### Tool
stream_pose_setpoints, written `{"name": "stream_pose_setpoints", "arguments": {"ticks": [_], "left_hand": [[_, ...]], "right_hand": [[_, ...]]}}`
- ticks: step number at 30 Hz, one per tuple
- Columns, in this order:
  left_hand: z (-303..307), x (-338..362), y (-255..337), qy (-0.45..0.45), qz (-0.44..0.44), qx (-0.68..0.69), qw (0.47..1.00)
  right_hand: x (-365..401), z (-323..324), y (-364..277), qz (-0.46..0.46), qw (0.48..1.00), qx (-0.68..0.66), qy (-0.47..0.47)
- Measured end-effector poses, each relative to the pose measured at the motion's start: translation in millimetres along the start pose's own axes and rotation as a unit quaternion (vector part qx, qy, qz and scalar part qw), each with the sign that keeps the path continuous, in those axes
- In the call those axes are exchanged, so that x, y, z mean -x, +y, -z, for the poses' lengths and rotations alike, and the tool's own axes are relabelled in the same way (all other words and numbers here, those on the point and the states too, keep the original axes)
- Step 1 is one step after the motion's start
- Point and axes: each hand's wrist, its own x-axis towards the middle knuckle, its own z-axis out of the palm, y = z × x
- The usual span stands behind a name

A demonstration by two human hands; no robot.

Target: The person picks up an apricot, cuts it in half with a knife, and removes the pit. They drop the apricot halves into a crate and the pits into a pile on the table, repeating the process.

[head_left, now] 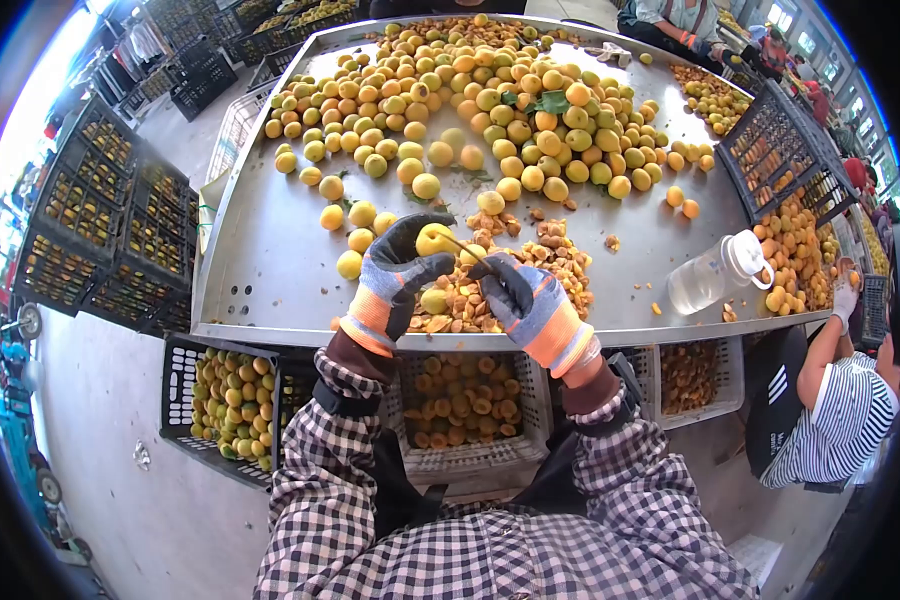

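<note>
My left hand [395,275], in a grey and orange glove with dark fingertips, holds a yellow apricot [435,240] between thumb and fingers above the metal table's front part. In a matching glove, my right hand [530,305] is closed on a thin dark tool [467,247], whose far end reaches the fruit. Below and between the hands lies a pile of apricot pits and pieces [562,265]. Beyond it, a large heap of whole apricots [490,100] covers the back of the metal table [300,245].
A clear bottle [705,275] stands at the right, near a tilted black crate [782,150] and halved apricots [795,245]. Crates of halves [465,400], pits [688,375] and whole fruit [232,400] sit below the front edge. A person in a striped shirt [840,420] is at the right.
</note>
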Motion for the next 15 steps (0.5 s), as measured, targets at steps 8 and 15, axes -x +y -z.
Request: {"name": "stream_pose_setpoints", "arguments": {"ticks": [8,15], "left_hand": [[5,5,3,-0.014,-0.039,-0.071,0.997],[2,16,6,-0.021,-0.076,-0.106,0.991]], "right_hand": [[15,0,-2,0.025,0.998,0.054,0.01],[22,-23,11,-0.003,1.0,-0.02,-0.005]]}}
